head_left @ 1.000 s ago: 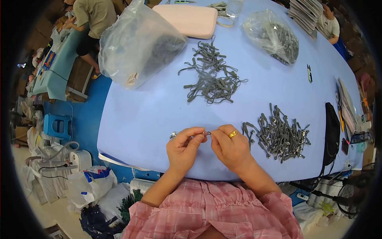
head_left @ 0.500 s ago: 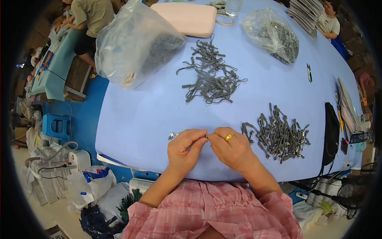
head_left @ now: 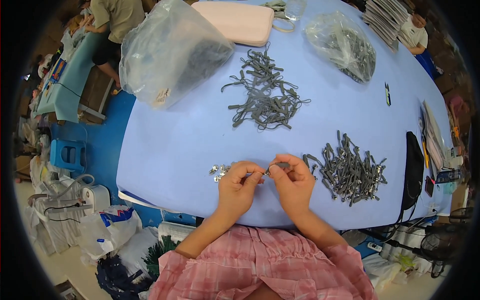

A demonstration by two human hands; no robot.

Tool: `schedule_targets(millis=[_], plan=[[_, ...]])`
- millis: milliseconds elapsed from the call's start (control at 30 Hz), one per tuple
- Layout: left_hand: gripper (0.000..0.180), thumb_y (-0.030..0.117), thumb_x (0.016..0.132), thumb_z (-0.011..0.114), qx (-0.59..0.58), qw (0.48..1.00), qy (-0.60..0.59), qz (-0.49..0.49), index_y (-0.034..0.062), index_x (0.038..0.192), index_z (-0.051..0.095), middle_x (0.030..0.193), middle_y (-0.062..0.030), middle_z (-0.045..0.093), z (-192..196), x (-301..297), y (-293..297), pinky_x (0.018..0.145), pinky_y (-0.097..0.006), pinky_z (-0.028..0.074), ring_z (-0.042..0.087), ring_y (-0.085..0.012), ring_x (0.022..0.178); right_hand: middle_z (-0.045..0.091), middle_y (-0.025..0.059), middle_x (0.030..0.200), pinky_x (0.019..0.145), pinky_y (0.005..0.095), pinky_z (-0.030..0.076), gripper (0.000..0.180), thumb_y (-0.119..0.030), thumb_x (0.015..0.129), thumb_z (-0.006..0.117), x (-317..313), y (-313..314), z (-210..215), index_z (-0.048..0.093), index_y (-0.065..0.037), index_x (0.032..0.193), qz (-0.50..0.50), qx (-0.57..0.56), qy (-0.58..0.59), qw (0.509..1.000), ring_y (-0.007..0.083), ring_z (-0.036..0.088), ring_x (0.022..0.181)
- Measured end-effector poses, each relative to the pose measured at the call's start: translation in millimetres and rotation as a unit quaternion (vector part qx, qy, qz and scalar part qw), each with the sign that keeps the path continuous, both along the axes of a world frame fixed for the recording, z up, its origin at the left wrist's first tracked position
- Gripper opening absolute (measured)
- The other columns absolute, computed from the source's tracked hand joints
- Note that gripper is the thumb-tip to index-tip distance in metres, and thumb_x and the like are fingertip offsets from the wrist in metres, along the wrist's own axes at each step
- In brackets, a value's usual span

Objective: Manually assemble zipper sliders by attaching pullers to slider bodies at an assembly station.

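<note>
Shines like polished metal on the small silvery fittings (head_left: pixel 222 172); looks matt and rubbery on the grey pulls (head_left: pixel 346 172). Crinkles as glossy, see-through plastic in the bags (head_left: pixel 157 60), spreads smooth and matt over the blue tabletop (head_left: pixel 170 140), gathers as soft woven cloth in the pink garment (head_left: pixel 250 252) and shows as smooth, hard plastic in the blue stool (head_left: pixel 68 155).

Bright, even light covers the blue table (head_left: pixel 172 137), leaving faint shadows. Toward its far edge, 2 clear plastic bags (head_left: pixel 152 62) carry pale glare; at its near side, metal pieces (head_left: pixel 222 173) glint. Fisheye distortion bows the table's edges; beyond them, detail looks dimmer, softer.
</note>
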State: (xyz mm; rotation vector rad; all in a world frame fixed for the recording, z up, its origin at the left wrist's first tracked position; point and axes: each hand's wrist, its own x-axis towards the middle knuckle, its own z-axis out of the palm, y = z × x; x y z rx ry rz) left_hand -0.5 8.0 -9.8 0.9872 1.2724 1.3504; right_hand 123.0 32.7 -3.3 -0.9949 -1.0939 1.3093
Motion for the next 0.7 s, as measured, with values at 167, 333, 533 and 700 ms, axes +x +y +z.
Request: schedule_targets(millis=[167, 333, 533, 700], plan=[[0.011, -0.005, 0.083, 0.055, -0.036, 0.988, -0.140, 0.047, -0.0019, 0.093, 0.059, 0.090, -0.0038, 0.056, 9.7, 6.6, 5.1, 0.065, -0.022, 0.050, 0.057, -0.0085, 0.073, 0.060, 0.0036, 0.086, 0.055, 0.0161, 0.040, 0.031, -0.001, 0.082, 0.059, 8.7, 9.0, 1.8, 0.054, 0.001, 0.112, 0.091, -0.129, 0.216, 0.964, 0.0042, 0.050, 0.066], [0.015, -0.006, 0.081, 0.055, 0.055, 0.989, -0.088, 0.106, -0.0018, 0.095, 0.059, 0.089, -0.0040, 0.057, 7.9, 0.3, 7.3, 0.066, -0.021, 0.050, 0.058, -0.0088, 0.075, 0.057, 0.0052, 0.080, 0.049, 0.0201, 0.037, 0.033, 0.002, 0.080, 0.057, 5.4, 10.8, 14.0, 0.055, 0.000, 0.113, 0.090, 0.032, -0.106, 0.990, 0.0087, 0.049, 0.060], [0.019, -0.006, 0.078, 0.059, 0.079, 0.992, 0.043, 0.084, -0.0010, 0.096, 0.061, 0.086, -0.0050, 0.058, 9.1, -9.8, 5.8, 0.066, -0.020, 0.049, 0.057, -0.0082, 0.076, 0.057, 0.0094, 0.078, 0.050, 0.0265, 0.044, 0.030, 0.006, 0.072, 0.060, 0.6, 7.9, 19.6, 0.061, 0.001, 0.102, 0.094, 0.261, -0.305, 0.911, 0.0197, 0.055, 0.061], [0.021, -0.006, 0.076, 0.060, 0.039, 0.996, -0.017, 0.082, -0.0009, 0.097, 0.062, 0.086, -0.0066, 0.059, 12.8, -11.0, 4.6, 0.066, -0.021, 0.050, 0.058, -0.0090, 0.076, 0.058, 0.0079, 0.074, 0.046, 0.0274, 0.044, 0.021, 0.003, 0.069, 0.065, 0.0, 11.4, 20.5, 0.064, 0.000, 0.090, 0.046, 0.337, -0.408, 0.848, 0.0182, 0.055, 0.055]])
